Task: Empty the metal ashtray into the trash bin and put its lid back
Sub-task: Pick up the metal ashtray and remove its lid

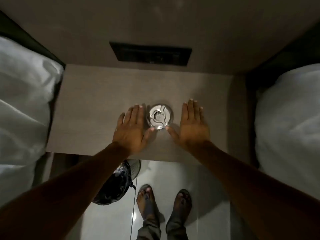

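Metal ashtray (160, 116) on the nightstand (97, 104), lid (159, 115) on top, near the front-middle of the surface, between the left hand (130, 129) just to its left and the right hand (192, 125) just to its right, both flat with fingers spread and thumbs angled in toward its near edge. Behind the nightstand, a wall panel (150, 54); to the left, bedding (24, 101), and to the right, more bedding (289, 118). In front and below, on the floor (204, 174), the trash bin (116, 186) left of centre under the left forearm, with two feet (164, 203) just to its right.
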Demonstrator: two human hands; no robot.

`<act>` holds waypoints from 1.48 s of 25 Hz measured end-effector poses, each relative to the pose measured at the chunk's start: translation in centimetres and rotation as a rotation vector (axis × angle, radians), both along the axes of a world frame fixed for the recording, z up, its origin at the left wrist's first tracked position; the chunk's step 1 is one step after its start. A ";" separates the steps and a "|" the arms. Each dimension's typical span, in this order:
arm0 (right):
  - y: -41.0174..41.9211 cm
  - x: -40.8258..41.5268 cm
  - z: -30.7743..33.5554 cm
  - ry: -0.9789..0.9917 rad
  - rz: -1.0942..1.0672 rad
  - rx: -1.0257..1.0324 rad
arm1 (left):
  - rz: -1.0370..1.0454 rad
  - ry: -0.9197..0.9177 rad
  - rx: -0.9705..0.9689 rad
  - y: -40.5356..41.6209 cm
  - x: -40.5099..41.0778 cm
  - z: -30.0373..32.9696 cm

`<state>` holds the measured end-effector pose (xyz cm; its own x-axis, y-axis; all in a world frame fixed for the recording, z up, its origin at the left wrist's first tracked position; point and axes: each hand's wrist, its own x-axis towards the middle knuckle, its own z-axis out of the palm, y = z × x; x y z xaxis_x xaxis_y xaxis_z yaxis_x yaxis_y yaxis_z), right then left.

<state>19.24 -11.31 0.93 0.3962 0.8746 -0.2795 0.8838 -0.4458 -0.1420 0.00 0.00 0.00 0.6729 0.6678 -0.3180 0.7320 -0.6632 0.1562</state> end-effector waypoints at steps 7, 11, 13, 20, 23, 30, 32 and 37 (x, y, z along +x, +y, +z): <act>0.1 -0.4 -5.6 0.084 0.014 0.034 | 0.010 -0.061 0.017 -0.1 0.3 -5.7; 0.9 0.3 -4.8 0.112 0.040 0.030 | -0.028 -0.073 -0.048 1.6 2.5 -3.8; 0.9 0.4 -4.9 0.132 0.045 0.010 | -0.074 -0.052 -0.087 2.6 4.0 -3.3; 0.2 0.3 -6.1 0.358 -0.022 0.024 | -0.204 0.032 -0.135 4.1 7.7 -3.2; 0.9 -0.5 -5.1 0.699 -0.466 0.401 | -0.128 -0.006 -0.186 4.7 8.3 -2.0; 6.2 -2.5 -3.9 2.265 -1.168 0.570 | -0.338 -0.080 -0.138 5.7 8.7 2.6; 6.1 -3.1 -4.2 2.367 -1.118 0.558 | -0.395 -0.054 -0.093 5.9 8.5 3.3; 5.5 -3.9 -5.2 2.442 -1.069 0.493 | -0.388 -0.004 -0.038 5.5 7.8 3.9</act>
